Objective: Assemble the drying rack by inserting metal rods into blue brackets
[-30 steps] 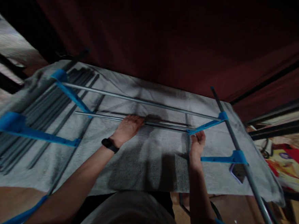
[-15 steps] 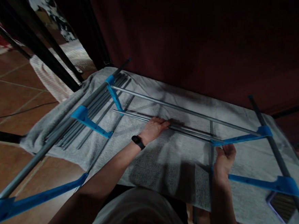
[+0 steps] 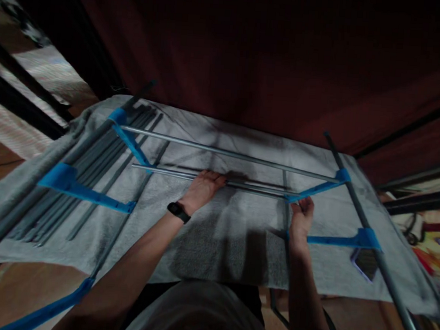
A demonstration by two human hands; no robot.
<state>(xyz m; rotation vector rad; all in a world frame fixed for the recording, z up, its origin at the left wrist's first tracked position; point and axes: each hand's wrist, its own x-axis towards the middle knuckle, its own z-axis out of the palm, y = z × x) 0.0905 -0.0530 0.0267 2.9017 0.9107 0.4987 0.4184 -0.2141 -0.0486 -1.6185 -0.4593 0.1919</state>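
My left hand lies over thin grey metal tubes that run crosswise through the frame, its fingers curled round them near the middle. At the tubes' right end, my right hand pinches the inner tip of a blue plastic bracket; its fingertips are partly hidden. This bracket juts from the right side pole. Farther back, a crossbar joins the upper left bracket to the right one. The left ends of the held tubes reach just past the upper left bracket's tip.
Several loose grey tubes lie side by side at the left on a grey towel. Another blue bracket sticks out from the left pole. A phone rests at the right, under the pole. A dark red curtain hangs behind.
The view has turned to the right, so the whole frame appears farther left. Both hands keep their places on the tubes and at the bracket.
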